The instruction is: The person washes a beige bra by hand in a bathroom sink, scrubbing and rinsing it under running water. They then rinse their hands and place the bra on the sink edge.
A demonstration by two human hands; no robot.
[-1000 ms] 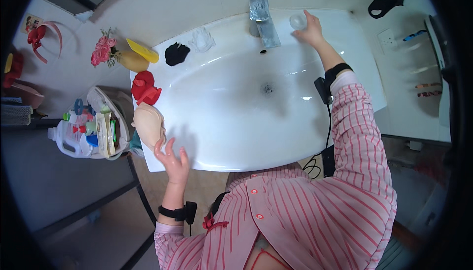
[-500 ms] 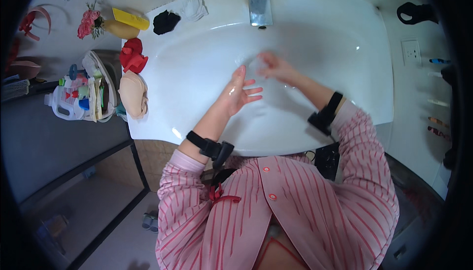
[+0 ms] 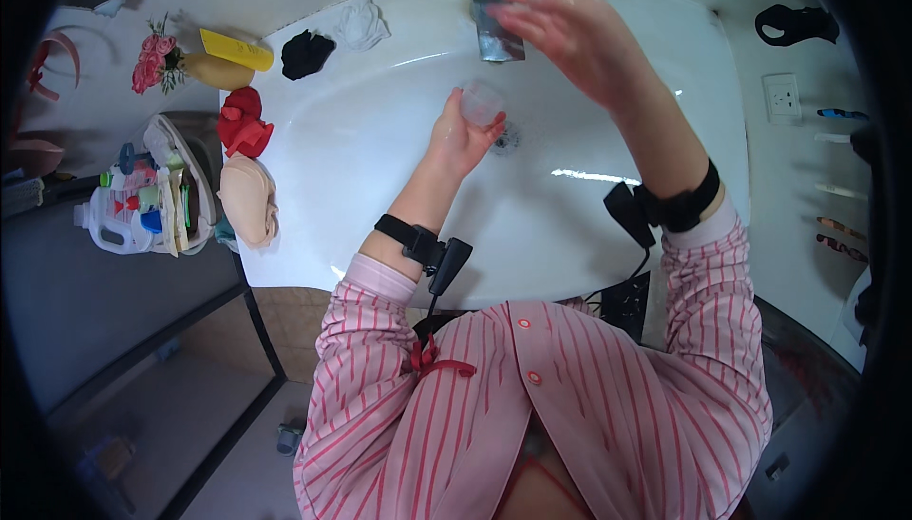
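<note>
Over the white sink basin [image 3: 380, 121], my left hand [image 3: 456, 148] is closed round a small, round, clear container [image 3: 483, 100], its fingers at the side and bottom. The container looks like a shallow cup; whether it holds water, I cannot tell. My right hand [image 3: 584, 36] is raised beside the metal faucet [image 3: 498, 34], with fingers stretched and apart and nothing in them. Its fingertips overlap the faucet's right edge, and contact cannot be made out. Beneath the faucet, near my left fingertips, lies the drain [image 3: 507, 140].
Along the sink's left rim lie a white cloth [image 3: 362, 24], a black cloth [image 3: 306, 54], a red cloth [image 3: 244, 123] and a beige padded cloth [image 3: 248, 201]. A yellow tube [image 3: 236, 49] stands behind them. Farther left is a bin of bottles [image 3: 185, 188]. A wall socket [image 3: 782, 98] is at right.
My right hand has risen from the basin to the faucet and opened. The clear container, blurred by my right hand before, is now in my left hand, whose fingers have closed round it.
</note>
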